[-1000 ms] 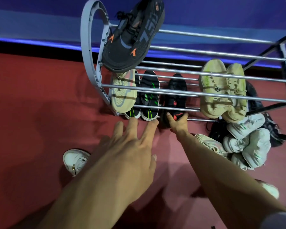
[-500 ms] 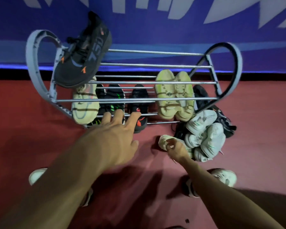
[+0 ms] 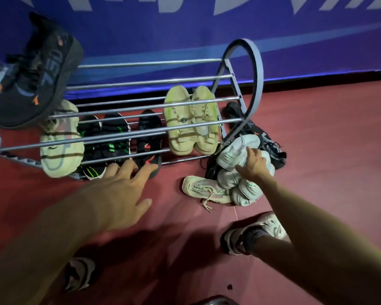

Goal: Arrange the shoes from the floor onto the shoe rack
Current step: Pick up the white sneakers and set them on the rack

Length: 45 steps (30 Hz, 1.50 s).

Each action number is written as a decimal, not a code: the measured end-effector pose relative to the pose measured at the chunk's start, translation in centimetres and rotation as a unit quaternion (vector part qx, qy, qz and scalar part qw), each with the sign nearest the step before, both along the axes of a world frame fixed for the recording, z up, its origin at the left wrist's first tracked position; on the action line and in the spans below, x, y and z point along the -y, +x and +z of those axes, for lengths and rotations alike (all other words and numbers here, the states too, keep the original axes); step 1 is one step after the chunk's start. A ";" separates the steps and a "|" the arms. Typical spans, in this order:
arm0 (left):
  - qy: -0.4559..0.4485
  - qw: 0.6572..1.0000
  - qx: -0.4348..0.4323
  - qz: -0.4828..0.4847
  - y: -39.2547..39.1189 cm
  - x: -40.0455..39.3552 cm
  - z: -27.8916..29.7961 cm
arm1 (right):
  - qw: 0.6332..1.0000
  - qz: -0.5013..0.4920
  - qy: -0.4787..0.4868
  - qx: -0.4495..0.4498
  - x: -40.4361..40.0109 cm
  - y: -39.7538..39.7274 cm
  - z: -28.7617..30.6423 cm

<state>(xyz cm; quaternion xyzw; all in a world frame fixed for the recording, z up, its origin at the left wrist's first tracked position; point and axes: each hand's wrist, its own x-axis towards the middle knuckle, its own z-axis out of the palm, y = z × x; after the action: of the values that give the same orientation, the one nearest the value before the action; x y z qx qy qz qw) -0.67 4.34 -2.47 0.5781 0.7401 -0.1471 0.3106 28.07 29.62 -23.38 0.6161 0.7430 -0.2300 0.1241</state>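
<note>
White shoe (image 3: 238, 150) on top of the floor pile (image 3: 240, 188), under the right hand (image 3: 252, 165); fingers lie on it, curl hidden, so I cannot tell if it is gripped yet. Half a second ago that hand was lower, at the cream shoe (image 3: 198, 190) now just left of it; it has moved up the pile. Left hand (image 3: 121, 190) spread, fingertips at the red-black shoe (image 3: 150, 142) on the rack (image 3: 242, 62), holding nothing. Likely next pick: white shoe. Pile not yet racked.
</note>
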 end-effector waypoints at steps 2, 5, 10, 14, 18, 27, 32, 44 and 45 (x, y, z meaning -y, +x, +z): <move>0.000 1.000 0.001 0.000 0.0 -0.4 -0.2 | 0.999 -0.001 -0.041 -0.004 -0.4 -1.6 -1.0; 0.011 1.000 0.002 -0.002 -0.1 -1.1 -0.3 | 0.999 0.002 -0.045 0.010 0.2 -3.1 -2.1; 0.019 1.000 0.006 0.001 -0.4 -1.7 -0.4 | 0.992 -0.096 -0.070 0.051 0.1 -1.7 -3.6; 0.024 1.000 0.000 -0.004 -0.4 -1.2 -0.4 | 0.986 -0.116 -0.116 -0.008 0.6 0.4 -2.9; 0.013 1.000 0.005 -0.006 -0.3 -0.9 -0.2 | 0.977 -0.098 -0.189 0.024 1.7 0.7 -0.6; -0.017 1.000 0.007 -0.012 -1.1 1.2 0.4 | 0.987 -0.102 -0.122 -0.022 5.7 1.7 3.2; -0.012 1.000 0.011 0.005 -2.1 3.4 1.5 | 0.996 0.001 -0.081 0.024 9.8 -0.2 9.4; 0.024 0.999 -0.001 0.034 -3.4 11.2 3.1 | 0.926 0.371 -0.040 0.047 19.4 -5.4 19.5; 0.021 0.999 -0.002 0.040 -3.6 12.0 3.1 | 0.917 0.396 -0.025 0.045 20.1 -6.3 19.9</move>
<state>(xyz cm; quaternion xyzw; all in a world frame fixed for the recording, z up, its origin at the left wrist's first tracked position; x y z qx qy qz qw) -4.26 -7.71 0.62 0.5542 0.7661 -0.1201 0.3027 21.81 9.55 -3.52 0.2782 0.9138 -0.1522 0.2537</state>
